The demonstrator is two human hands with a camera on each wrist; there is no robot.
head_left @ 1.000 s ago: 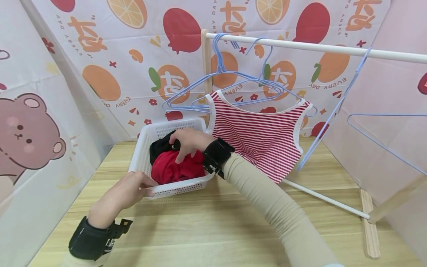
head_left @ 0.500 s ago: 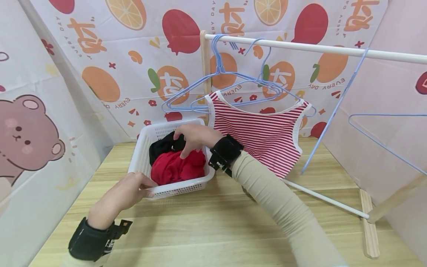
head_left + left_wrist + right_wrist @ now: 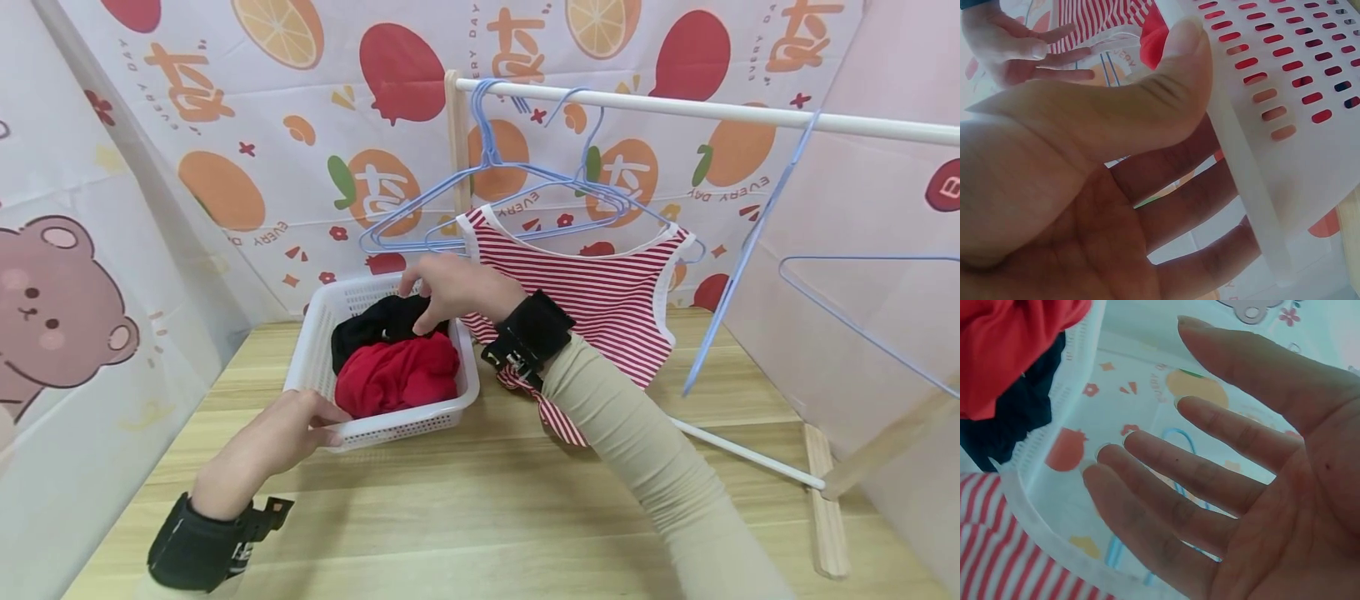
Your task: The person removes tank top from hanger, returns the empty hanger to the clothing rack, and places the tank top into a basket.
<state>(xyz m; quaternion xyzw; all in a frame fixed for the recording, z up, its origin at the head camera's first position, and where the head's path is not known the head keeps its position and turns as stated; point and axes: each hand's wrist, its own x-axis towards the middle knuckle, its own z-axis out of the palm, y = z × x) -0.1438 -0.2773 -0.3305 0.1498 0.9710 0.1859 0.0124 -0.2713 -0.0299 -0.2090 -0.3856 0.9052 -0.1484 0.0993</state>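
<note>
My left hand (image 3: 288,425) grips the near-left corner rim of a white perforated plastic basket (image 3: 306,354). In the left wrist view its thumb (image 3: 1188,69) lies against the rim, with the fingers on the other side. Inside the basket are a bunched red garment (image 3: 401,375) in front and a black garment (image 3: 367,329) behind it. My right hand (image 3: 467,287) hovers over the basket's right side, fingers spread and nothing in them. A red-and-white striped sleeveless top (image 3: 600,283) hangs on a blue hanger beside that hand; its knotted lower end shows under the right forearm.
A clothes rack with a white rail (image 3: 675,107) and wooden posts stands on the wooden table (image 3: 465,517). Several blue hangers (image 3: 405,212) hang bunched at its left end. Another bare hanger (image 3: 757,242) hangs farther right. Fruit-printed cloth (image 3: 300,192) forms the back wall.
My right hand has lifted away from the clothes in the basket, moving up and right. The left hand keeps its hold on the rim. The bare hanger on the right has swung slightly.
</note>
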